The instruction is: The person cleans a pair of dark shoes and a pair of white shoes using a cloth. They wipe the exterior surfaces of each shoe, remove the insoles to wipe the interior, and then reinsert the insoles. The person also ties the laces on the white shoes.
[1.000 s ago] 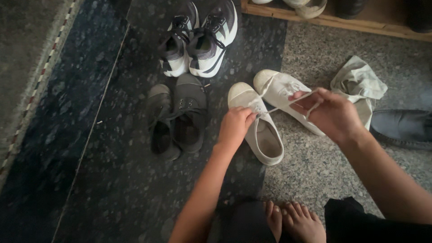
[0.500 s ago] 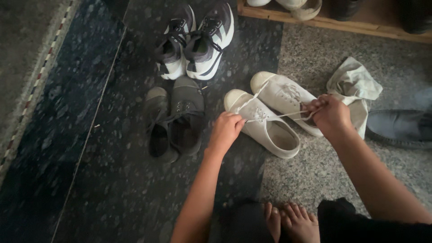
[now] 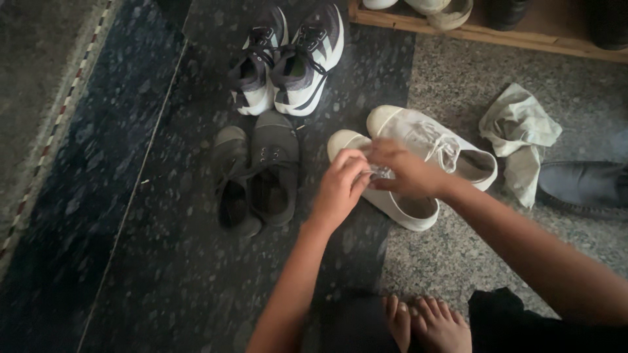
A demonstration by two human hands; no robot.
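A: Where's the near white shoe (image 3: 399, 202)?

B: On the floor (image 3: 163, 261), touching its partner, the far white shoe (image 3: 425, 140). Left hand (image 3: 340, 186) and right hand (image 3: 409, 173) meet over it, fingers pinched shut on its white lace (image 3: 381, 172).

A: Which way does it point?

B: Toe up-left toward the dark shoes (image 3: 258, 176), heel lower right; long axis diagonal.

A: Any risk?

B: I'd judge an uneven pull could slip the lace from those fingers, or drag the shoe sideways into its partner

white canvas shoe (image 3: 399, 206), laces (image 3: 383, 173) pinched, floor-level
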